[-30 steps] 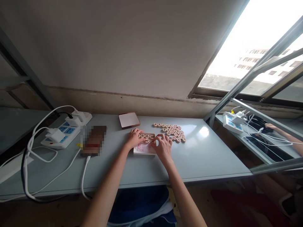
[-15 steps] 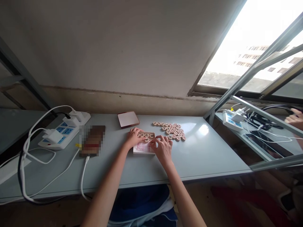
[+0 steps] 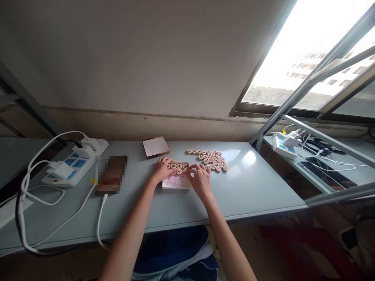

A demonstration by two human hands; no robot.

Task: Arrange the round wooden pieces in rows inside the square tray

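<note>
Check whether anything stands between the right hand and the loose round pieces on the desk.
Nothing visible does: the right hand is at the open box, the loose pieces just beyond and rightward.

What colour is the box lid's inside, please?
The lid's inside is whitish, clearest in the head view.

Daylight's pouring in through the window (image 3: pixel 304 78), blowing out to white up top. The wall (image 3: pixel 152 58) left of the window is sitting in dull grey shade, and the desk (image 3: pixel 252 191) below it is catching 1 hot glare patch. Floor under the desk is going murky, wide lens is stretching the edges, and 1 pixelated block is hiding detail on the desk's left.
</note>
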